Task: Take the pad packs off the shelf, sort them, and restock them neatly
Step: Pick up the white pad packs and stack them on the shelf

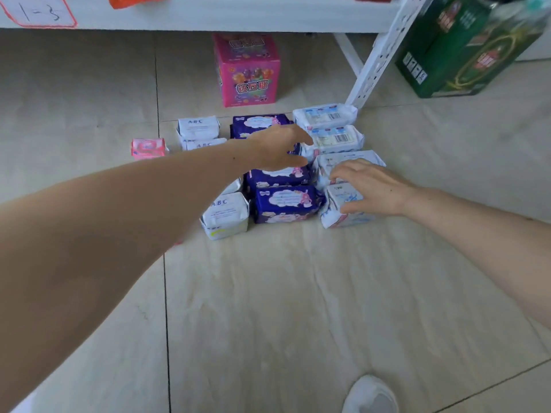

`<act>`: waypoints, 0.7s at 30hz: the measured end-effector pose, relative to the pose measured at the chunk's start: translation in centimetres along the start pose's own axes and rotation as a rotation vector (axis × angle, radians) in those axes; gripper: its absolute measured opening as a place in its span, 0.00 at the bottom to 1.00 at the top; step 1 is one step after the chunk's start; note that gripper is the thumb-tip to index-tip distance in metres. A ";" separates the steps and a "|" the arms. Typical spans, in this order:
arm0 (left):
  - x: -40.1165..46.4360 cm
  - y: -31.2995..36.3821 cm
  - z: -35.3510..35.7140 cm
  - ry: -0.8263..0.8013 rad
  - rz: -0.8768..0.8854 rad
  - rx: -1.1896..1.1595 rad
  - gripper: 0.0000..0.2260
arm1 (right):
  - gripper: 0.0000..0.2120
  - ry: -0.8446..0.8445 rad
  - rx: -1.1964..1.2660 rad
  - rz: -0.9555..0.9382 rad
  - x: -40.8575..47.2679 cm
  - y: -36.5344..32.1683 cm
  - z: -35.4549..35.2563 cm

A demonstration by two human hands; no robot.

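1. Pad packs sit on the floor (298,293) in three rows by kind: white ABC packs (197,127), purple packs (286,204) in the middle, and white-and-blue packs (326,116) on the side of your right hand. One pink pack (148,147) lies alone, well apart from the rest.
2. Your left hand (275,147) reaches over the purple row with fingers spread, holding nothing.
3. Your right hand (368,184) rests on the nearest white-and-blue pack (343,214), fingers curled loosely over its top.
4. Sorting looks nearly done, I think. Putting the packs back on the shelf (208,16) is still left.
5. Watch the white shelf post (378,55); it stands just beside the far white-and-blue pack.
6. A pink box (247,70) sits under the shelf, and a green box (465,46) stands past the post.
7. Lots of open floor lies between you and the packs.
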State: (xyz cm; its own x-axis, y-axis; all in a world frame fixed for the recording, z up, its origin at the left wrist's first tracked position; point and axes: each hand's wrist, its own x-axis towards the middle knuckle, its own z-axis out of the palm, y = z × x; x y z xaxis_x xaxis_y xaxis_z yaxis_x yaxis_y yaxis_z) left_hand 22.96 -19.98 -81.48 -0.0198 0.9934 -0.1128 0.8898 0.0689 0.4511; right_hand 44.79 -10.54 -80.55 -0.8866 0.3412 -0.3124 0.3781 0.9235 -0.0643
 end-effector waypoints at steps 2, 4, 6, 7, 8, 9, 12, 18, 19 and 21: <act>1.9 1.1 1.4 -0.008 -0.025 0.004 0.21 | 0.31 -0.009 -0.003 -0.011 -0.4 2.8 0.4; 3.8 2.1 2.6 -0.020 -0.044 0.018 0.22 | 0.32 -0.012 0.001 -0.013 -0.6 5.4 0.8; 5.6 3.0 3.7 -0.029 -0.062 0.027 0.22 | 0.34 -0.010 0.004 -0.021 -0.6 7.7 1.3; 6.3 3.4 4.1 -0.031 -0.077 0.023 0.21 | 0.34 -0.011 0.003 -0.029 -0.6 8.6 1.7; 7.0 3.8 4.5 -0.029 -0.093 0.016 0.21 | 0.35 -0.018 -0.003 -0.037 -0.5 9.3 2.0; 7.8 4.2 4.9 -0.030 -0.109 0.011 0.21 | 0.36 -0.027 -0.013 -0.049 -0.4 10.1 2.4; 9.3 4.9 5.9 -0.025 -0.129 0.004 0.21 | 0.40 -0.049 -0.035 -0.069 -0.3 11.1 3.7; 11.5 5.3 8.2 -0.072 -0.150 0.053 0.21 | 0.44 0.006 -0.002 -0.070 -0.7 12.5 6.4; 11.8 5.3 8.4 -0.079 -0.149 0.051 0.21 | 0.44 0.017 0.012 -0.066 -0.8 12.7 6.8; 12.4 5.2 8.8 -0.093 -0.151 0.062 0.21 | 0.44 0.032 0.047 -0.052 -1.0 13.1 7.5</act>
State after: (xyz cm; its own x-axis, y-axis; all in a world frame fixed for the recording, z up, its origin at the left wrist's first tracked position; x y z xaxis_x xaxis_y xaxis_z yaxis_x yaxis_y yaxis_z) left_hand 31.34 -8.12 -88.34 -0.1159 0.9593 -0.2575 0.9062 0.2083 0.3680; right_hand 52.57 -0.09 -88.16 -0.9129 0.2992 -0.2775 0.3430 0.9311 -0.1244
